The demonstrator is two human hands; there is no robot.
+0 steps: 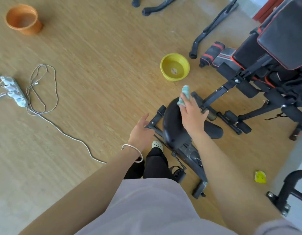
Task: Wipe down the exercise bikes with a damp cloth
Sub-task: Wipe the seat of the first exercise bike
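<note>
A black exercise bike (184,150) stands below me on the wood floor, its rounded black saddle (172,122) facing up. My right hand (191,114) lies over the far end of the saddle and is closed on a teal cloth (184,94), which presses against the saddle's edge. My left hand (140,131), a silver bangle on its wrist, hovers with fingers spread beside the bike's left handlebar grip (157,115), holding nothing.
A yellow basin (174,67) sits on the floor just beyond the bike. An orange bucket (23,19) is far left. A power strip (12,91) with loose cables lies left. A black-and-red weight bench (265,65) crowds the right. A yellow scrap (260,176) lies near right.
</note>
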